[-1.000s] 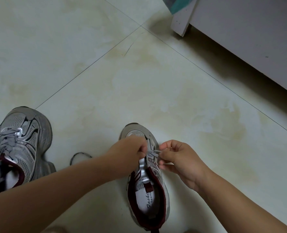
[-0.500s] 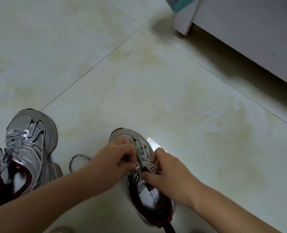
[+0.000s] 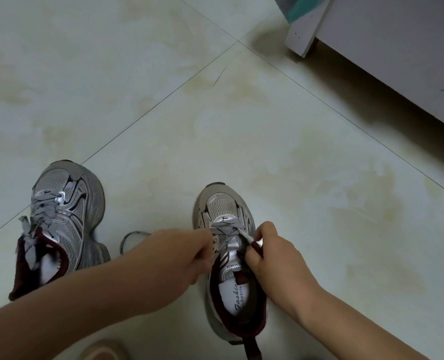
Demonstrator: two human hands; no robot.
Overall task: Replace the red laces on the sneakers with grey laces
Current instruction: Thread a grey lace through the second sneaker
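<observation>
Head view. Sneaker (image 3: 228, 255), lower centre of frame, toe pointing up-frame, on tiled floor (image 3: 163, 113); grey lace (image 3: 224, 227) crosses only its lowest eyelets. Left hand (image 3: 179, 253) pinches the lace end at the shoe's left edge; right hand (image 3: 272, 258) pinches the other end at the right edge. Second sneaker (image 3: 62, 222), lower left, fully laced in grey, well apart. White furniture panel (image 3: 397, 53), upper right. Bare floor fills the upper left and centre.
</observation>
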